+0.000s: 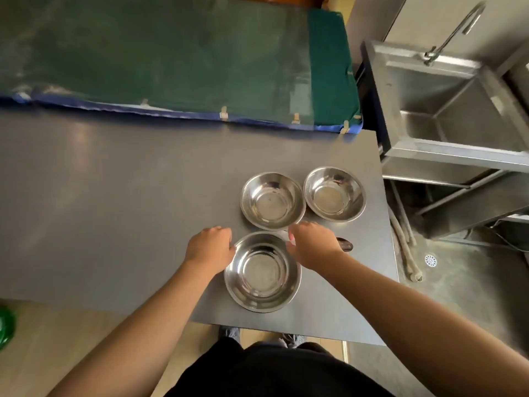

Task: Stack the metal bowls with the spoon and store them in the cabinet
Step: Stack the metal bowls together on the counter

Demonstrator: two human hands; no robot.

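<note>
Three empty metal bowls sit on the grey table (114, 196). The nearest bowl (262, 272) lies between my hands. A second bowl (272, 200) stands just behind it and a third bowl (334, 194) is to that one's right. My left hand (210, 249) touches the near bowl's left rim with curled fingers. My right hand (310, 243) hovers at its upper right rim, fingers bent and apart. A spoon (345, 244) lies on the table behind my right hand, only its bowl end showing. I cannot tell whether either hand grips the rim.
A green mat with a blue edge (171, 67) covers the surface behind the table. A steel sink (446, 110) with a faucet stands to the right, past the table's right edge. A floor drain (430, 260) and hoses lie below it. A green object (5, 325) sits at far left.
</note>
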